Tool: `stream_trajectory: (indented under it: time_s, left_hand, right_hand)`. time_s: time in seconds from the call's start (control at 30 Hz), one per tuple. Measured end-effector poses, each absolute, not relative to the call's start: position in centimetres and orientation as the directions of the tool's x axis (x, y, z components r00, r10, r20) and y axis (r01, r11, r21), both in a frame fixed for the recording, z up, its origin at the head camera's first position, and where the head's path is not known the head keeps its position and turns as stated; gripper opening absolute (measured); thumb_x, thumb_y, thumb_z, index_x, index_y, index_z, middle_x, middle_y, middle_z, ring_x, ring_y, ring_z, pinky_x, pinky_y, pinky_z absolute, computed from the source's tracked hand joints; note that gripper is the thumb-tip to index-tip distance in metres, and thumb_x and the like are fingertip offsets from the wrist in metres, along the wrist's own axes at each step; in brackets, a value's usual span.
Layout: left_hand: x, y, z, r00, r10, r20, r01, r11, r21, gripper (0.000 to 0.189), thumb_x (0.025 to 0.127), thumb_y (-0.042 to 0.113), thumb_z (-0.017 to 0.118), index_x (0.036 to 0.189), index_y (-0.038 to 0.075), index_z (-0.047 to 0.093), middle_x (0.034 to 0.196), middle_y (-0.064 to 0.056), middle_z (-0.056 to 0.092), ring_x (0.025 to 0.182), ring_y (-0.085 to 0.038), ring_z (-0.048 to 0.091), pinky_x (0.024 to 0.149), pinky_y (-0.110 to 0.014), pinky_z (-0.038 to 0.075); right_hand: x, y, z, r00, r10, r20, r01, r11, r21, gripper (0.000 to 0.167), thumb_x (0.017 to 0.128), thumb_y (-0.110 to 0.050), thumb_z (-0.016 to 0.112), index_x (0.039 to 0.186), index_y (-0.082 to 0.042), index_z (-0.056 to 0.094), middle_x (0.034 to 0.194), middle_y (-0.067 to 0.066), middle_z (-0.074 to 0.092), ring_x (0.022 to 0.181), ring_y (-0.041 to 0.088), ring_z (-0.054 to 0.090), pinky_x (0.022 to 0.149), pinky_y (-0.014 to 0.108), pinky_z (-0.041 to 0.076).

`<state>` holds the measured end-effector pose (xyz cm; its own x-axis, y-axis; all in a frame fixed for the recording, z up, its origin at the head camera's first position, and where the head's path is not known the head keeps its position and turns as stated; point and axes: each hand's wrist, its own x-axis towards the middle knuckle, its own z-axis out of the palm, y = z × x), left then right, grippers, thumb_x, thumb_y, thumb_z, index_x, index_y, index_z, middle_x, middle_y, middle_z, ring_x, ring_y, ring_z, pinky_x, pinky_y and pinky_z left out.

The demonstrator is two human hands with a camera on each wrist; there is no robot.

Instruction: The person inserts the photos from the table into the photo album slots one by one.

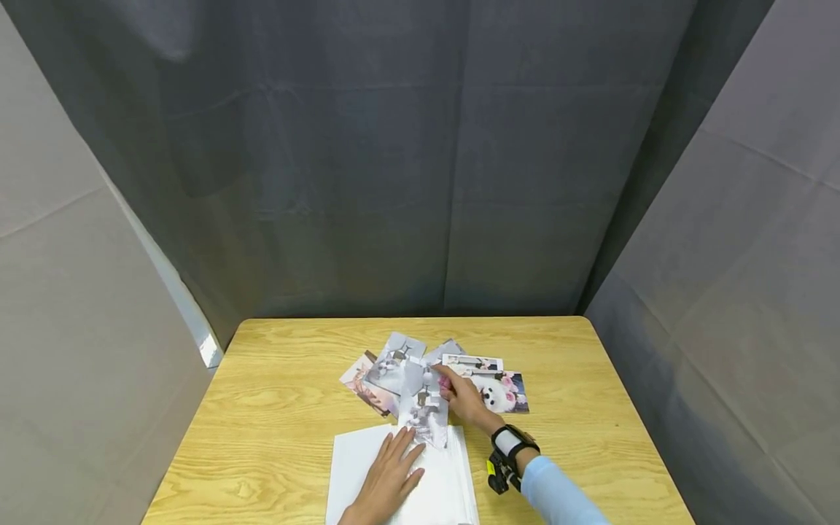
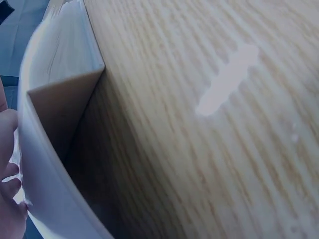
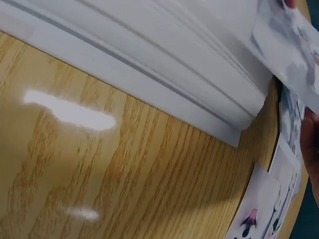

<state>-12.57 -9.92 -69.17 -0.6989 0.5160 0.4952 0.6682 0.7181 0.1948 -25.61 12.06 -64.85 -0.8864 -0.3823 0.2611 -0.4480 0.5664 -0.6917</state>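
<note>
A white album (image 1: 351,456) with thick pages lies at the table's front edge. My left hand (image 1: 387,474) rests on its white page with the fingers extended, the fingertips by the lower end of a pale photo card (image 1: 423,408). That card reaches over the album's far edge. My right hand (image 1: 467,399) grips its right side. In the right wrist view the card (image 3: 289,50) is raised at an angle over the album's pages (image 3: 214,64), and only part of the right hand (image 3: 311,144) shows. The left wrist view catches a few left fingers (image 2: 10,184) beside the album cover (image 2: 45,169).
Several more photo cards lie overlapping behind the album: a pinkish one (image 1: 367,386) and a grey one (image 1: 387,368) at left, a white dog picture (image 1: 502,394) at right. The wooden table (image 1: 262,437) is bounded by a dark curtain (image 1: 394,182) behind and light panels at both sides.
</note>
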Motion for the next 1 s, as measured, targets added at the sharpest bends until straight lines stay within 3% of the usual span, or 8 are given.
stream_trajectory:
  time_s: [0.13, 0.33, 0.37, 0.53, 0.6, 0.67, 0.9, 1.0]
  left_hand:
    - [-12.3, -9.9, -68.9, -0.707, 0.512, 0.488, 0.659, 0.727, 0.191, 0.038, 0.094, 0.03, 0.065, 0.126, 0.009, 0.064, 0.138, -0.021, 0.054, 0.131, -0.039, 0.047, 0.103, -0.06, 0.036]
    - [-11.2, -10.6, -68.2, -0.715, 0.484, 0.504, 0.642, 0.739, 0.201, 0.04, 0.095, 0.034, 0.063, 0.126, 0.009, 0.064, 0.14, -0.022, 0.052, 0.132, -0.041, 0.045, 0.102, -0.061, 0.035]
    - [-10.9, -10.9, -68.3, -0.72, 0.471, 0.509, 0.631, 0.75, 0.198, 0.04, 0.095, 0.035, 0.063, 0.126, 0.009, 0.065, 0.139, -0.023, 0.052, 0.131, -0.041, 0.046, 0.101, -0.06, 0.036]
    - [-10.2, -12.0, -69.3, -0.764, 0.381, 0.52, 0.544, 0.814, 0.203, 0.043, 0.095, 0.037, 0.062, 0.124, 0.006, 0.065, 0.136, -0.028, 0.053, 0.126, -0.044, 0.049, 0.098, -0.057, 0.039]
    - [-10.1, -12.3, -69.8, -0.772, 0.358, 0.526, 0.529, 0.82, 0.218, 0.043, 0.095, 0.036, 0.061, 0.124, 0.005, 0.065, 0.136, -0.028, 0.052, 0.125, -0.045, 0.049, 0.098, -0.057, 0.039]
    - [-10.1, -12.3, -70.1, -0.766, 0.348, 0.541, 0.53, 0.818, 0.223, 0.042, 0.096, 0.036, 0.06, 0.124, 0.005, 0.065, 0.136, -0.027, 0.052, 0.125, -0.045, 0.05, 0.098, -0.056, 0.04]
    - [-10.2, -11.7, -70.8, -0.749, 0.348, 0.564, 0.54, 0.814, 0.216, 0.042, 0.099, 0.035, 0.055, 0.129, 0.007, 0.063, 0.141, -0.026, 0.049, 0.127, -0.044, 0.047, 0.101, -0.054, 0.035]
    - [-10.2, -11.6, -71.0, -0.754, 0.342, 0.561, 0.54, 0.808, 0.233, 0.041, 0.1, 0.034, 0.054, 0.13, 0.007, 0.063, 0.142, -0.026, 0.048, 0.128, -0.043, 0.047, 0.102, -0.055, 0.035]
  right_hand:
    - [-25.4, 11.5, -65.1, -0.843, -0.462, 0.276, -0.516, 0.546, -0.66, 0.04, 0.098, 0.002, 0.056, 0.136, -0.006, 0.055, 0.077, 0.005, 0.06, 0.062, 0.006, 0.049, 0.058, 0.027, 0.044]
    - [-25.1, 11.0, -65.7, -0.82, -0.435, 0.371, -0.57, 0.574, -0.588, 0.033, 0.099, 0.003, 0.051, 0.13, -0.002, 0.061, 0.091, 0.009, 0.064, 0.075, 0.015, 0.056, 0.065, 0.032, 0.048]
    - [-25.0, 11.0, -65.7, -0.82, -0.436, 0.37, -0.569, 0.563, -0.599, 0.033, 0.099, 0.004, 0.051, 0.13, -0.002, 0.061, 0.094, 0.011, 0.065, 0.074, 0.016, 0.055, 0.065, 0.032, 0.048]
    - [-24.4, 11.1, -65.3, -0.795, -0.471, 0.382, -0.586, 0.436, -0.682, 0.033, 0.098, 0.007, 0.051, 0.128, -0.004, 0.06, 0.075, 0.01, 0.063, 0.054, 0.009, 0.049, 0.049, 0.024, 0.042]
    - [-24.2, 11.1, -65.1, -0.791, -0.489, 0.367, -0.573, 0.383, -0.724, 0.03, 0.099, 0.007, 0.049, 0.126, -0.001, 0.059, 0.063, 0.007, 0.053, 0.047, 0.004, 0.041, 0.041, 0.021, 0.035]
    - [-23.9, 11.1, -65.0, -0.793, -0.501, 0.347, -0.551, 0.348, -0.758, 0.026, 0.099, 0.006, 0.048, 0.123, 0.002, 0.059, 0.063, 0.008, 0.053, 0.045, 0.003, 0.042, 0.039, 0.019, 0.037]
    - [-22.9, 11.4, -64.6, -0.859, -0.474, 0.196, -0.395, 0.368, -0.842, 0.023, 0.102, 0.003, 0.046, 0.118, 0.009, 0.061, 0.087, 0.019, 0.061, 0.05, 0.013, 0.051, 0.042, 0.024, 0.046]
    - [-22.4, 11.7, -64.5, -0.863, -0.485, 0.14, -0.343, 0.361, -0.867, 0.022, 0.102, 0.002, 0.046, 0.116, 0.009, 0.062, 0.087, 0.022, 0.062, 0.052, 0.014, 0.052, 0.043, 0.029, 0.048]
